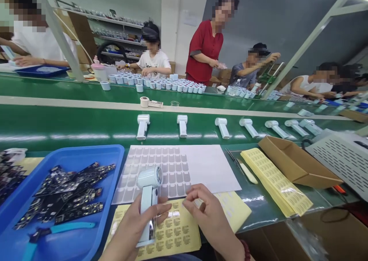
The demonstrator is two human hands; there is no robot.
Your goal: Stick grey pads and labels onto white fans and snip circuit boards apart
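Observation:
My left hand [143, 219] is wrapped round the handle of a light-blue handheld fan [149, 178], its round head tilted up and the handle's open side facing right. Beneath it lies a yellow sheet of printed labels [178, 234]. My right hand [211, 217] hovers at the sheet's right edge, thumb and forefinger pinched together, apart from the fan. Whatever is between those fingertips is too small to make out. Just beyond both hands is a white sheet [212, 169] with rows of grey stickers [152, 157] on its left part.
On the left, a blue tray [119, 157] holds circuit boards [71, 188] and cutting pliers [71, 226]. To the right are tweezers [234, 157], stacked label sheets [276, 180] and a cardboard box [296, 161]. Several fans [182, 126] line the green belt [115, 127]; co-workers sit beyond.

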